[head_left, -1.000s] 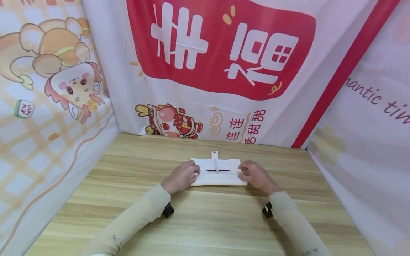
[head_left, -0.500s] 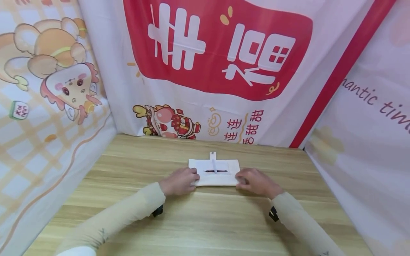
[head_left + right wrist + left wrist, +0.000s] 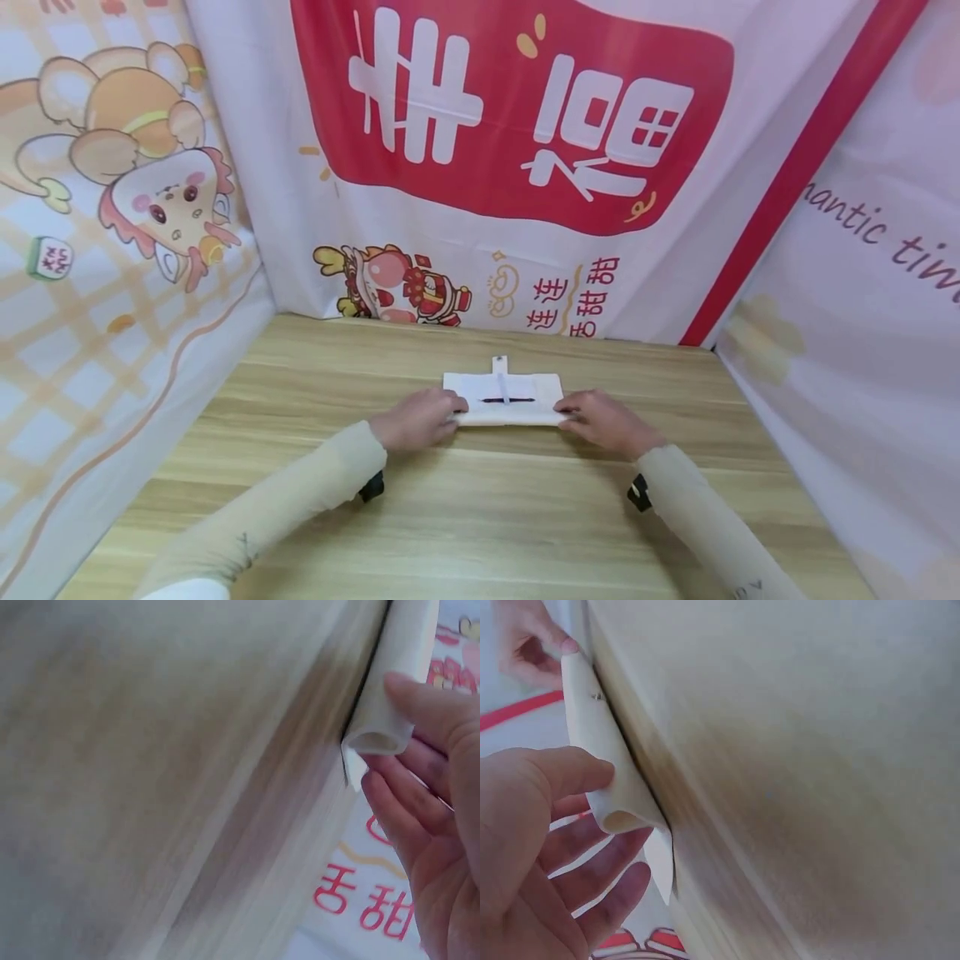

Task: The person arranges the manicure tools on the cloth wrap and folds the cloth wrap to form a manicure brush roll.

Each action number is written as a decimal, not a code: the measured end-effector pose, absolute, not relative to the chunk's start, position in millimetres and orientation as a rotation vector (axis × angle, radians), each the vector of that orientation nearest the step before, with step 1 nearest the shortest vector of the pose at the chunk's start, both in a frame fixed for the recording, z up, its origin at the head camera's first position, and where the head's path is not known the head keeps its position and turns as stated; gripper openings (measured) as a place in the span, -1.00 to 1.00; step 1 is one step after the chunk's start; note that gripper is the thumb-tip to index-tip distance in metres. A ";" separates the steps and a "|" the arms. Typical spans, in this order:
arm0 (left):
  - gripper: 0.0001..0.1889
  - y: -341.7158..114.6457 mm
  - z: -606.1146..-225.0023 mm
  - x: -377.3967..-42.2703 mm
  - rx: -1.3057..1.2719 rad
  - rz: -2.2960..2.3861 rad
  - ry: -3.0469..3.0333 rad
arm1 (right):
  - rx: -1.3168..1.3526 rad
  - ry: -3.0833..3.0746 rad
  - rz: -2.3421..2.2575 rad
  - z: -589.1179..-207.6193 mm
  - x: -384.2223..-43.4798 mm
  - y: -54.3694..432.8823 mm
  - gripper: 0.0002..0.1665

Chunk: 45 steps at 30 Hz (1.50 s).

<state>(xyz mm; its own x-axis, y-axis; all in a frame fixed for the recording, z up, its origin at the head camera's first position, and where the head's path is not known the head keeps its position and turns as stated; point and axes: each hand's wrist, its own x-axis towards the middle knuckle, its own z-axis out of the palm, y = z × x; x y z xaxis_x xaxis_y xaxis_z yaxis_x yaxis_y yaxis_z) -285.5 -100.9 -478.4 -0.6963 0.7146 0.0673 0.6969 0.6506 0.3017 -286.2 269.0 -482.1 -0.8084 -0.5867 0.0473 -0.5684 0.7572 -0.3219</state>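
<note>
A white roll-up pouch (image 3: 510,419) lies on the table with its near edge turned over. Both wrist views show that edge curled into a hollow tube. My left hand (image 3: 422,418) pinches the left end of the curl, thumb on top and fingers beneath. At the other end my right hand (image 3: 606,423) grips the curl the same way. A thin dark pen-like stick (image 3: 517,401) lies across the pouch, under a narrow pale strap (image 3: 500,367) that sticks out past the far edge. A small snap sits at the strap's tip.
The wood-grain table (image 3: 495,517) extends on all sides of the pouch. A printed cloth wall (image 3: 645,283) rises behind it, with another cloth at the left (image 3: 142,333) and one at the right (image 3: 847,358).
Both hands have come onto the ends of the pouch's near edge and taken hold. That edge has curled slightly away from me. The stick and strap stay in place on the pouch.
</note>
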 end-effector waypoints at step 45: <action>-0.66 -62.9 -498.8 -329.3 1.027 0.835 2.819 | -0.586 2.854 -0.671 -468.3 -351.9 251.9 -0.83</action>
